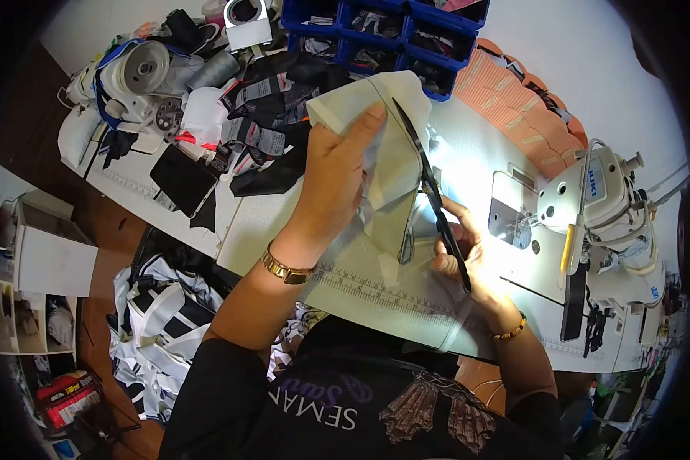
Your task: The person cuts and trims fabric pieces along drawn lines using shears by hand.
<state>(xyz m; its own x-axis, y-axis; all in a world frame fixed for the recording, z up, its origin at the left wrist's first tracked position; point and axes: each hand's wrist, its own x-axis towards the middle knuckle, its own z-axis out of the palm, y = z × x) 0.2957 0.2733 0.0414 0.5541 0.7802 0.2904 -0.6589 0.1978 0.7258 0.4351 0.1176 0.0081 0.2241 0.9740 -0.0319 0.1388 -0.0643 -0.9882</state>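
My left hand grips a piece of pale fabric above the sewing table, thumb on top and fingers behind it. A pair of black scissors is in my right hand, fingers through the handles. Its long blade lies along the right edge of the fabric, tip pointing up and away. Whether the blades have fabric between them I cannot make out. The fabric's lower end hangs close to the table, over its printed ruler.
A white sewing machine stands lit at the right, another machine at the far left. Blue bins, stacked orange pieces and dark labelled fabric pieces line the back. A phone lies left; white scraps are heaped below.
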